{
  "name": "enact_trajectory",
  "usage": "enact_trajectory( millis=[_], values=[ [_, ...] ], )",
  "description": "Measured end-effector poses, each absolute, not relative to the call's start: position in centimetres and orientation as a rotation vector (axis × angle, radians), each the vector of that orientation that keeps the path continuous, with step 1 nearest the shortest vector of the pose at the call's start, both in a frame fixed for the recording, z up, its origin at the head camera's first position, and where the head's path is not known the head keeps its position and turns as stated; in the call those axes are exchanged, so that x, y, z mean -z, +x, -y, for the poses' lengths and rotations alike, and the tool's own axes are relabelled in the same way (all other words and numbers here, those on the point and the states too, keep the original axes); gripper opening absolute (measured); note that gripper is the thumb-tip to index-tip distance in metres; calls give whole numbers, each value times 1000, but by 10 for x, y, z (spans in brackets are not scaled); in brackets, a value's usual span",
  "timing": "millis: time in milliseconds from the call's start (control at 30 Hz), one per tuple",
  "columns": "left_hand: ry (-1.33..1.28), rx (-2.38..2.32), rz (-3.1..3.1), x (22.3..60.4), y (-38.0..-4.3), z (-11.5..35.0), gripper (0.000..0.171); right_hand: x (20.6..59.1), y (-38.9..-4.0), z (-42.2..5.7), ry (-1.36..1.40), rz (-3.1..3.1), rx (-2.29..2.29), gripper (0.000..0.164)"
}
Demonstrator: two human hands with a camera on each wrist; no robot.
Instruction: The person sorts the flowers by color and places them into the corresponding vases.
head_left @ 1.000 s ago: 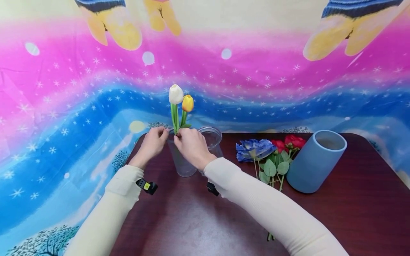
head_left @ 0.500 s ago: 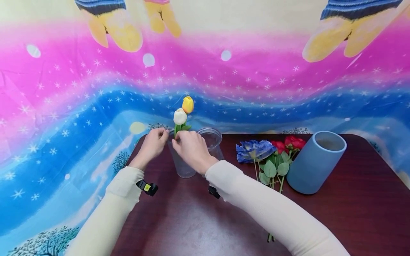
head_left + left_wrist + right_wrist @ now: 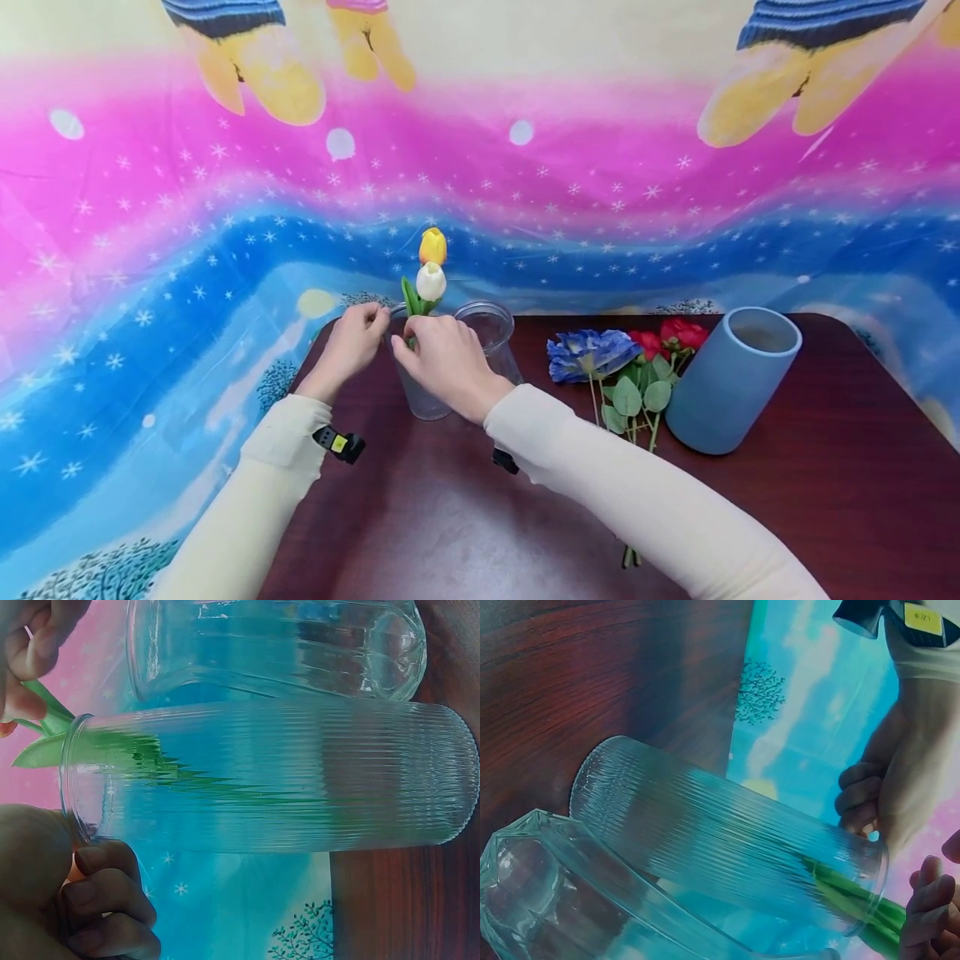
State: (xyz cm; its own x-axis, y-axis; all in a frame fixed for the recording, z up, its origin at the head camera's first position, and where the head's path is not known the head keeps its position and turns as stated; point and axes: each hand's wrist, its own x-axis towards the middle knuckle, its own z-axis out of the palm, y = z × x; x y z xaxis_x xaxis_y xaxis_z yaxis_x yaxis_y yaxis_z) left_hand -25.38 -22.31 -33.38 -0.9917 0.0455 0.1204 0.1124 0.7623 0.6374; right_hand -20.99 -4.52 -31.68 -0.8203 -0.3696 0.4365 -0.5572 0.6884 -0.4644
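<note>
A tall ribbed clear vase (image 3: 420, 393) stands at the table's far left. My left hand (image 3: 358, 333) grips its rim, fingers (image 3: 101, 896) curled on the lip. My right hand (image 3: 420, 343) pinches green tulip stems (image 3: 150, 766) just above the mouth. The stems run down inside the ribbed vase (image 3: 705, 847). A white tulip (image 3: 431, 282) sits low over the rim, and a yellow tulip (image 3: 432, 247) rises just above it. Whether the pinch holds one stem or both is hidden.
A second, wider clear glass vase (image 3: 491, 327) stands right behind the ribbed one. A blue flower (image 3: 588, 350) and red roses (image 3: 678, 335) lie on the dark wooden table (image 3: 465, 525), beside a blue-grey ceramic vase (image 3: 731, 379). A colourful cloth hangs behind.
The white tulip has gone down into the ribbed vase, from above the yellow tulip to below it. My right hand sank slightly with it. My left hand stayed on the rim.
</note>
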Motion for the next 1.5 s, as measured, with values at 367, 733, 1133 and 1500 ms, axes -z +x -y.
enact_trajectory(
  millis=[367,733,1133,1500],
  values=[
    [-138,1028,2848,334,-254,224,41,312,-196,36,811,2572,-862,22],
    [-149,1004,2844,334,-255,223,41,313,-191,24,831,2559,-868,21],
    [-136,1003,2857,333,-253,222,40,317,-185,7,838,2505,-846,19],
    [-137,1004,2867,333,-253,223,39,320,-176,-12,828,2493,-818,18]
  ],
)
